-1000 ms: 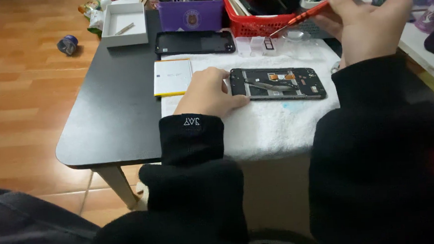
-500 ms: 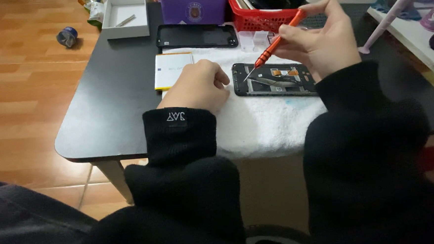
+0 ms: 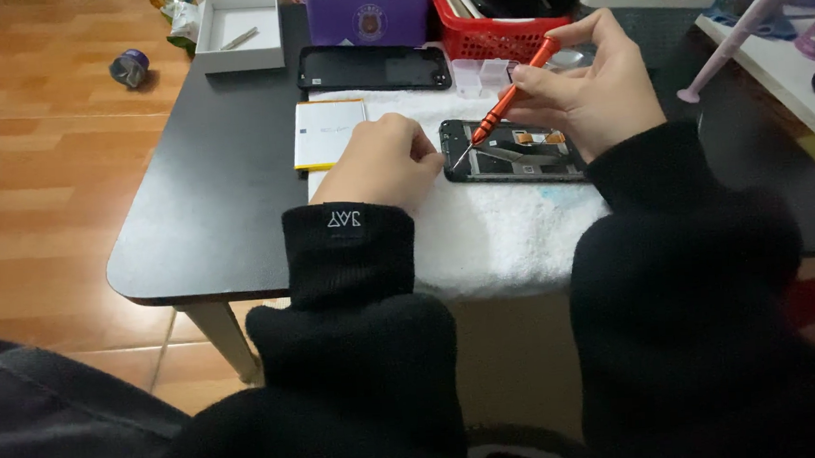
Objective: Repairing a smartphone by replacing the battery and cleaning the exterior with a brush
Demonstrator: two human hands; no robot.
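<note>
R hand [image 3: 596, 98] w/ orange screwdriver [image 3: 508, 98] over opened phone [image 3: 513, 151]; L hand [image 3: 378, 164] braced at phone's left end.

Phone lies flat, back off, on white towel [image 3: 500, 229] atop black table [image 3: 211, 211], insides facing up. Screwdriver pinched betw. R thumb and fingertips [image 3: 525, 76] near its top, index tip on the cap; shaft slants down-left, metal tip at phone's upper-left corner, can't tell if touching. L fingers curled in a loose fist, knuckles just beside phone's left edge, nothing seen held; contact w/ phone unclear. Just L of that hand: flat white battery w/ yellow edge [image 3: 328, 133], partly on the towel. Behind phone: black back cover [image 3: 373, 68], small clear parts tray [image 3: 479, 75], red basket [image 3: 495, 31], purple box [image 3: 368, 13], white box [image 3: 241, 26].
</note>
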